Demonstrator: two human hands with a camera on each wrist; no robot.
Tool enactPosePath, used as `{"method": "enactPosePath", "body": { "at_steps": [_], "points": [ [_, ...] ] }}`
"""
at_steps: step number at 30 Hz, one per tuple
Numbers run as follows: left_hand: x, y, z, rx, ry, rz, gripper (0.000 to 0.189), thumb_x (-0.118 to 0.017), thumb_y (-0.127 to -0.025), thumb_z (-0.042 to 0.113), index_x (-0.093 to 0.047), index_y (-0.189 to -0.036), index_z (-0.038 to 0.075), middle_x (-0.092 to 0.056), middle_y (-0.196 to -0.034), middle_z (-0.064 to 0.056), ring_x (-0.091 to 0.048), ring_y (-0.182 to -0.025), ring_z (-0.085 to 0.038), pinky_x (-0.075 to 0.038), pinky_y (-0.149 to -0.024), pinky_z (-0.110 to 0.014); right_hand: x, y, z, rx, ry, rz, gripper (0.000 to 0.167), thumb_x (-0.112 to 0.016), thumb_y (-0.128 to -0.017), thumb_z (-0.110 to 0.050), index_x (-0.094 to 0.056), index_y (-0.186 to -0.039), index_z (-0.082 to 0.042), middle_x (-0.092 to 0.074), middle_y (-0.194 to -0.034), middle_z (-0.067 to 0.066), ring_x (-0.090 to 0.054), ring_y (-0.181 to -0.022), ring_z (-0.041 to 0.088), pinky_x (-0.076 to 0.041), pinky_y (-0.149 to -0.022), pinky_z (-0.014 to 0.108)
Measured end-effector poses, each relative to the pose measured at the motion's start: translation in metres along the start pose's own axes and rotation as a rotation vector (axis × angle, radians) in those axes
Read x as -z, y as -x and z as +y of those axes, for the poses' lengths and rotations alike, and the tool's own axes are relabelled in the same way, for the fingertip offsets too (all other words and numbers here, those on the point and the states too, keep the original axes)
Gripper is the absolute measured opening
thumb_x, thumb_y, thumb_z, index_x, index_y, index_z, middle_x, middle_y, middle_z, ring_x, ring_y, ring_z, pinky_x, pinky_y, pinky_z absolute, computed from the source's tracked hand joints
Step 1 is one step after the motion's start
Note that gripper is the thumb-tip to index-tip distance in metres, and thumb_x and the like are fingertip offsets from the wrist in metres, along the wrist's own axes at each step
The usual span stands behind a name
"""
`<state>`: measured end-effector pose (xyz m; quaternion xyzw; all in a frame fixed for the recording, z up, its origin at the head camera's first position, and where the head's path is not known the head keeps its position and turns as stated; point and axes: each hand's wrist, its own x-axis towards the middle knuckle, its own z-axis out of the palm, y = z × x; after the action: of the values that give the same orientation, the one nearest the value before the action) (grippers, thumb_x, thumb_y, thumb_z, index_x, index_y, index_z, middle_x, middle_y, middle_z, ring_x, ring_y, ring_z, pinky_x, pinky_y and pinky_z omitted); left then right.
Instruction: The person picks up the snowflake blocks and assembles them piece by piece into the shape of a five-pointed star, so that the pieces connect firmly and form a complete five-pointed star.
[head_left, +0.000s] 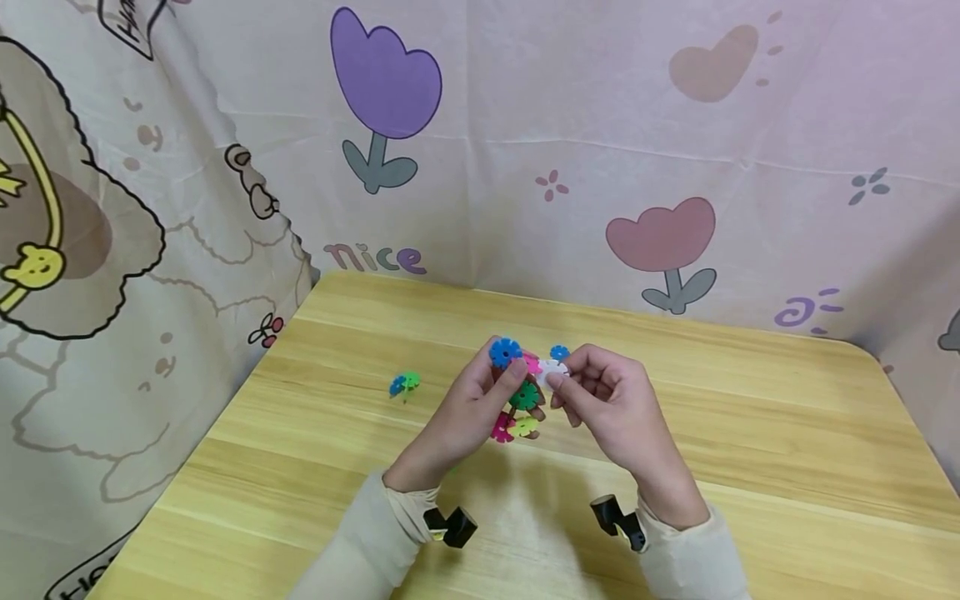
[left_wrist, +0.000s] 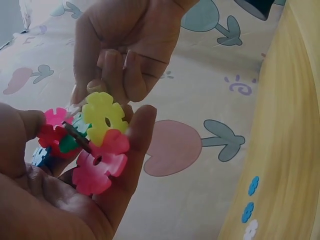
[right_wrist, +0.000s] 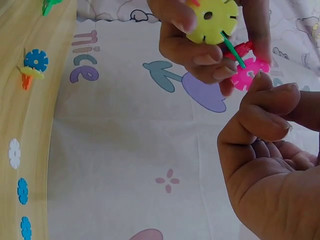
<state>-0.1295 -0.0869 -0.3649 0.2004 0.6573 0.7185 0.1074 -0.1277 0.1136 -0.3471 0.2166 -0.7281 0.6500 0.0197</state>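
Several interlocking snowflake discs, joined into a cluster, are gripped in my left hand [head_left: 476,400]. In the head view the cluster shows a blue disc [head_left: 506,352] on top, a green disc [head_left: 527,396] in the middle, and a deep pink disc [head_left: 502,429] beside a yellow disc [head_left: 524,427] below. My right hand [head_left: 622,408] pinches a white disc [head_left: 552,369] between thumb and forefinger, against the cluster's pink disc [head_left: 532,363]. Whether the white disc's slot is engaged cannot be seen. In the left wrist view, a yellow disc [left_wrist: 102,115] faces the camera.
On the table [head_left: 787,417], a small blue and green disc assembly [head_left: 405,384] lies left of my hands. Another blue disc [head_left: 559,352] shows behind them. The right wrist view has a loose white disc [right_wrist: 14,153] and blue discs [right_wrist: 22,191] in a row. A printed curtain [head_left: 517,83] hangs behind.
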Motion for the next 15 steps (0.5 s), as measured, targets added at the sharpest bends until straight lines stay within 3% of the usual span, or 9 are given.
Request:
{"method": "enactPosePath", "body": {
  "at_steps": [8, 15],
  "points": [
    [-0.0035, -0.0041, -0.0063, -0.047, -0.024, -0.010, 0.024, -0.041, -0.114, 0.026, -0.045, -0.121, 0.003, -0.062, -0.110, -0.022, -0.070, -0.095, -0.037, -0.063, -0.082, -0.044, -0.0002, -0.0007, -0.0004, 0.005, 0.005, 0.005, 0.013, -0.068, -0.097, 0.003, -0.064, -0.085, 0.003, -0.064, -0.069, 0.018, -0.052, -0.050, 0.019, -0.048, -0.047, 0.025],
    [-0.0043, -0.0026, -0.0066, -0.046, -0.048, -0.026, 0.023, -0.040, -0.114, 0.028, -0.046, -0.121, 0.006, -0.064, -0.105, -0.020, -0.068, -0.088, -0.026, -0.063, -0.069, -0.035, -0.0008, -0.0009, -0.0002, -0.027, 0.035, 0.007, 0.013, -0.069, -0.097, 0.003, -0.064, -0.085, 0.002, -0.061, -0.065, 0.008, -0.055, -0.052, 0.019, -0.048, -0.048, 0.025]
  ]
}}
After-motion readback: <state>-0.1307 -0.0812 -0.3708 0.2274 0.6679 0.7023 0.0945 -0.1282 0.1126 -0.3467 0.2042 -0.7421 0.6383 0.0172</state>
